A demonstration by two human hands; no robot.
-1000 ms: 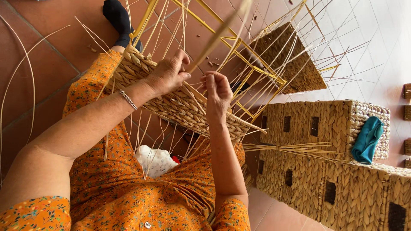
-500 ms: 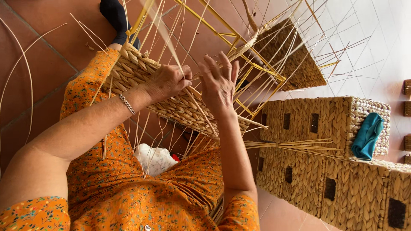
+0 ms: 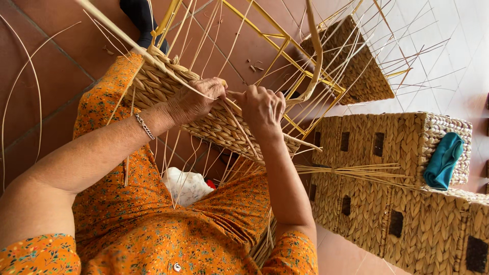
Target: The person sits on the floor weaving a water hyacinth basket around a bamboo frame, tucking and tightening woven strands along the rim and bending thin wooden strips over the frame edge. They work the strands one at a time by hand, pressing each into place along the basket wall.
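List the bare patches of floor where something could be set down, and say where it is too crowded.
Free: the red tile floor left of the half-woven basket, and the pale floor above the finished baskets. Crowded: around both hands, left hand and right hand, among upright strands.

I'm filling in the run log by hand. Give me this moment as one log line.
left hand: gripping flat strand at basket rim | right hand: gripping strand beside it | half-woven basket: on lap | finished baskets: stacked nearby
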